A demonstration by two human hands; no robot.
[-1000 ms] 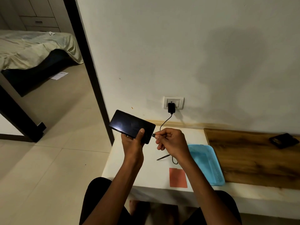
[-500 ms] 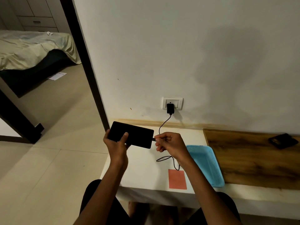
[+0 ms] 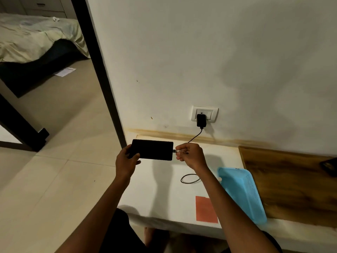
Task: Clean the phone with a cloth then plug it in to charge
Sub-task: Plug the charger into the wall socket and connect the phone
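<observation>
A black phone (image 3: 155,149) is held level above the white ledge (image 3: 156,194), its long side running left to right. My left hand (image 3: 126,162) grips the phone's left end. My right hand (image 3: 190,155) pinches the plug of a black charging cable (image 3: 189,179) right at the phone's right end. The cable runs up to a black adapter (image 3: 201,121) in the white wall socket (image 3: 213,114) and loops on the ledge. An orange-red cloth (image 3: 206,209) lies flat near the ledge's front edge.
A light blue tray (image 3: 242,192) sits on the ledge to the right of my right arm. Beyond it lies a wooden board (image 3: 291,187) with a dark object (image 3: 330,166) at the frame's right edge. A dark door frame (image 3: 102,73) stands left; a bed (image 3: 34,37) lies behind.
The phone has tilted from slanted to level and dropped lower. My left hand shifted from the middle of the phone to its left end. The right hand keeps the plug at the phone's right end.
</observation>
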